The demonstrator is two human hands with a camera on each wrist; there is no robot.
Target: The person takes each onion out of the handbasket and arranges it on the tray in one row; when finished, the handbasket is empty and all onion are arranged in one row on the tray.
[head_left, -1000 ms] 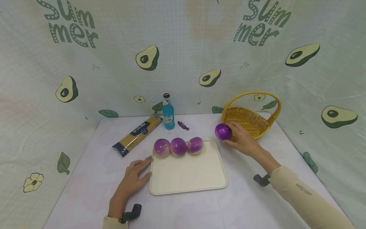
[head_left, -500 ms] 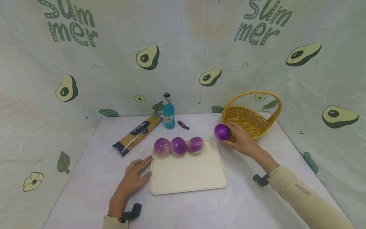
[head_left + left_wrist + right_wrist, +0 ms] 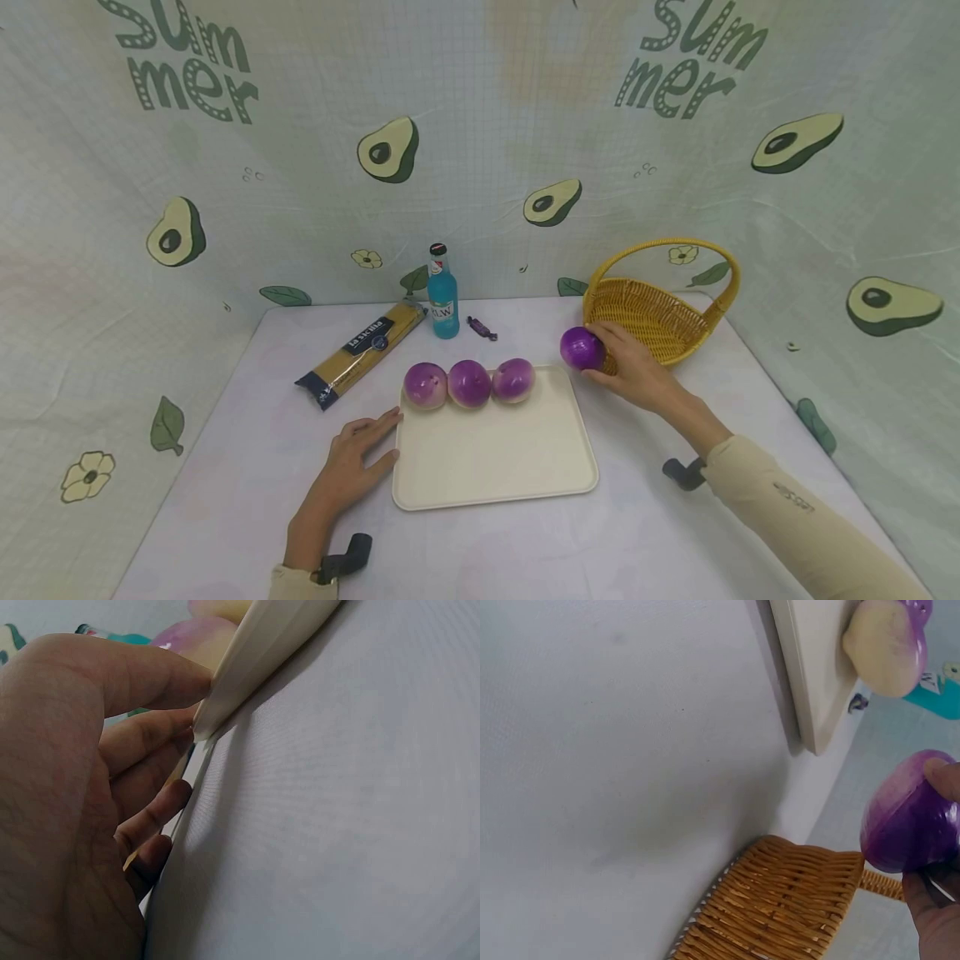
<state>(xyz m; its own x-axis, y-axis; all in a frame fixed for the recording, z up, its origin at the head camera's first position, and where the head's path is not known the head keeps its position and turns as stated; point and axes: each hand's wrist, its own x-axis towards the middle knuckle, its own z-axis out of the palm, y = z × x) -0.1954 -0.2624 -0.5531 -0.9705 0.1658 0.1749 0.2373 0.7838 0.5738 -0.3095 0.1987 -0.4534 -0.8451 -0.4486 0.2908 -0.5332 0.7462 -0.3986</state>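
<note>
My right hand (image 3: 637, 371) holds a round, glossy purple vegetable (image 3: 582, 348) at the front left of a yellow wicker basket (image 3: 637, 304). In the right wrist view, thumb and fingers grip this vegetable (image 3: 907, 817) above the table, next to the basket (image 3: 772, 900). Three purple-and-cream turnips, among them the middle one (image 3: 469, 384), sit in a row along the far edge of a cream tray (image 3: 495, 458). The fingertips of my left hand (image 3: 352, 462) touch the tray's left rim, fingers extended. In the left wrist view, the thumb (image 3: 161, 679) lies against that rim.
Behind the tray stands a bottle of blue drink (image 3: 443, 300), with a small wrapped candy (image 3: 481, 328) to its right. A long pack of pasta (image 3: 363, 354) lies slanted at the left. A patterned cloth (image 3: 480, 150) hangs behind the white table (image 3: 495, 550).
My right hand has shifted very slightly to the left with the purple vegetable in its grip. The left hand, tray and turnips keep their places.
</note>
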